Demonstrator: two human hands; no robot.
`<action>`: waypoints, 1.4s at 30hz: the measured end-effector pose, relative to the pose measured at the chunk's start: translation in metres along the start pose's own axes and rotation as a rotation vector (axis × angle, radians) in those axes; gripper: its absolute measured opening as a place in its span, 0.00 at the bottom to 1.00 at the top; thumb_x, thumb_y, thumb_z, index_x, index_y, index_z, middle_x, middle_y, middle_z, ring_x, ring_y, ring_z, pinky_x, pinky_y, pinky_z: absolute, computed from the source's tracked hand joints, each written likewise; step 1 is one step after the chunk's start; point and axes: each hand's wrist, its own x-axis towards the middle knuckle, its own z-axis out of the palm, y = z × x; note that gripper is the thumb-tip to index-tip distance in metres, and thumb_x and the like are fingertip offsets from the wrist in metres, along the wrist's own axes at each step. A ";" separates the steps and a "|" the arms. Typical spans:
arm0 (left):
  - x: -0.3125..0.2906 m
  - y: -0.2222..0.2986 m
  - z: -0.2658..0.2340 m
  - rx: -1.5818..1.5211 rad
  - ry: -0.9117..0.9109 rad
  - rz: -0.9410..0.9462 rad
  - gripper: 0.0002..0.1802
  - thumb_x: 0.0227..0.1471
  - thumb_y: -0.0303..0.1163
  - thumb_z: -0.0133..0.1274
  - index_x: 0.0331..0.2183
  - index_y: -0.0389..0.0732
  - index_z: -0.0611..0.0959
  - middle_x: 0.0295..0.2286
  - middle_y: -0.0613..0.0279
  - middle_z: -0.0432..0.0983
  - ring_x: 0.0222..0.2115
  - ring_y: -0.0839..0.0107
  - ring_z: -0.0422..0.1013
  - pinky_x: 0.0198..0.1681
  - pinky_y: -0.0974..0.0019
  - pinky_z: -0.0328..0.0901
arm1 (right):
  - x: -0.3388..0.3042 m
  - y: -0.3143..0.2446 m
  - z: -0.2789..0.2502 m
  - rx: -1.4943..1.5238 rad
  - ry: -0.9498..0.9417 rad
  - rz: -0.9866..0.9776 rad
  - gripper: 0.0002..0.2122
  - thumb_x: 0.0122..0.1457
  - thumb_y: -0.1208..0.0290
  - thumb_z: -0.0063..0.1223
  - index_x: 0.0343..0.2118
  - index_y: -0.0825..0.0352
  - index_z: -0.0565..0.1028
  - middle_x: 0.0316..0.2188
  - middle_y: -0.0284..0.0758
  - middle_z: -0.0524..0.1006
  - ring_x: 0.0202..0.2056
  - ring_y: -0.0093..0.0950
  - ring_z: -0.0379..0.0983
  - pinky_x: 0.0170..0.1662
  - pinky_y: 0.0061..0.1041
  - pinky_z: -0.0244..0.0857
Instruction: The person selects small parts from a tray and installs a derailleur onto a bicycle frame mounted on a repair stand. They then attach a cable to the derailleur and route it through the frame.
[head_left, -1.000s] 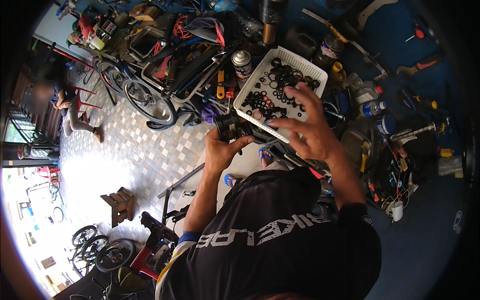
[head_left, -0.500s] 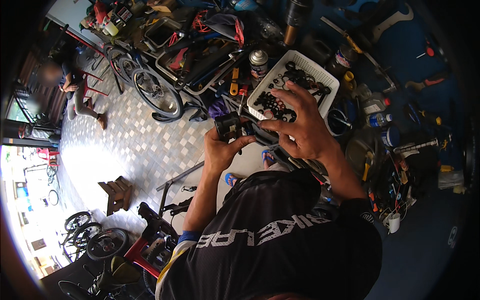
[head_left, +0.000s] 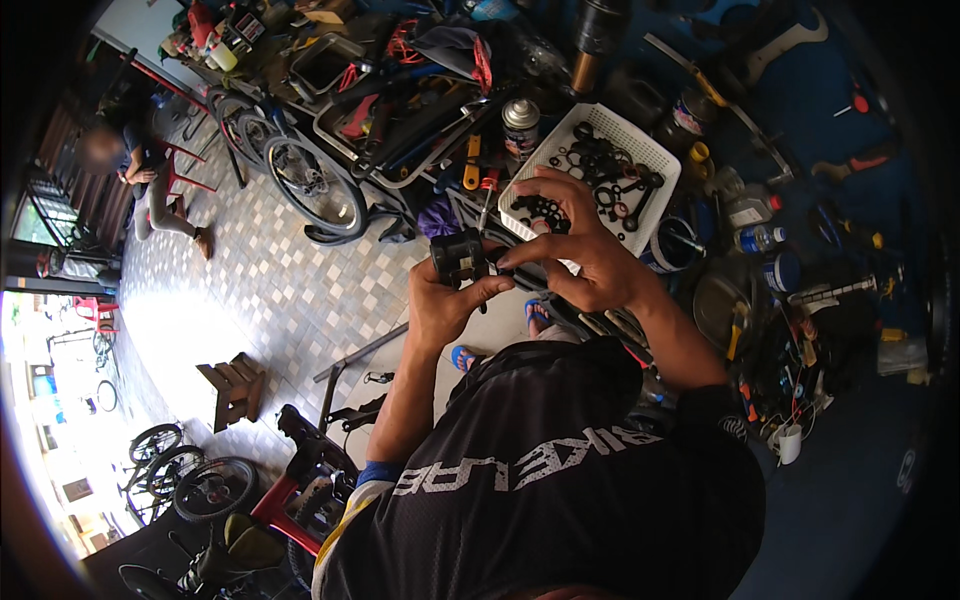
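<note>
Both hands grip a small black boxy metal part [head_left: 460,257] held over the tiled floor [head_left: 270,300], just beside the white plastic basket [head_left: 655,165] of black rings. The left hand [head_left: 445,305] is clenched round it from below, while the right hand [head_left: 590,255] pinches its side. The work looks midway, with fitting still to finish. The part's long axis runs roughly left to right; its facing is unclear.

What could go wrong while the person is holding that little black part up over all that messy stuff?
The small black part is gripped only by the fingertips of the left hand and right hand. If it slips, it might fall among the cluttered tools or onto the tiled floor and be hard to find. The right hand also hovers at the white basket of black rings; a bump could perhaps tip it and scatter them.
</note>
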 end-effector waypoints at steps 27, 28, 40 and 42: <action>0.006 0.010 -0.014 0.405 -0.083 0.194 0.29 0.36 0.22 0.75 0.44 0.37 0.82 0.42 0.65 0.73 0.39 0.75 0.73 0.40 0.70 0.70 | 0.013 0.008 0.026 1.161 -0.012 0.717 0.30 0.59 0.74 0.64 0.62 0.67 0.63 0.38 0.31 0.80 0.39 0.13 0.73 0.45 0.14 0.63; 0.006 0.011 -0.014 0.408 -0.077 0.187 0.29 0.36 0.23 0.75 0.44 0.37 0.82 0.42 0.65 0.73 0.39 0.75 0.73 0.41 0.70 0.70 | 0.012 0.010 0.028 1.204 -0.012 0.704 0.30 0.59 0.75 0.63 0.63 0.67 0.62 0.39 0.32 0.81 0.40 0.15 0.74 0.46 0.15 0.64; 0.009 -0.001 -0.019 0.342 -0.071 0.281 0.32 0.37 0.28 0.76 0.45 0.35 0.79 0.43 0.62 0.73 0.43 0.73 0.73 0.42 0.68 0.70 | 0.001 0.026 0.052 1.614 0.050 0.546 0.31 0.61 0.82 0.56 0.66 0.65 0.56 0.47 0.43 0.79 0.47 0.27 0.77 0.51 0.25 0.69; 0.009 -0.001 -0.017 0.262 -0.022 0.227 0.33 0.38 0.29 0.76 0.46 0.35 0.78 0.42 0.62 0.74 0.41 0.74 0.73 0.41 0.68 0.70 | 0.001 0.025 0.050 1.600 0.068 0.524 0.31 0.61 0.82 0.55 0.66 0.65 0.56 0.48 0.44 0.79 0.49 0.28 0.76 0.53 0.26 0.68</action>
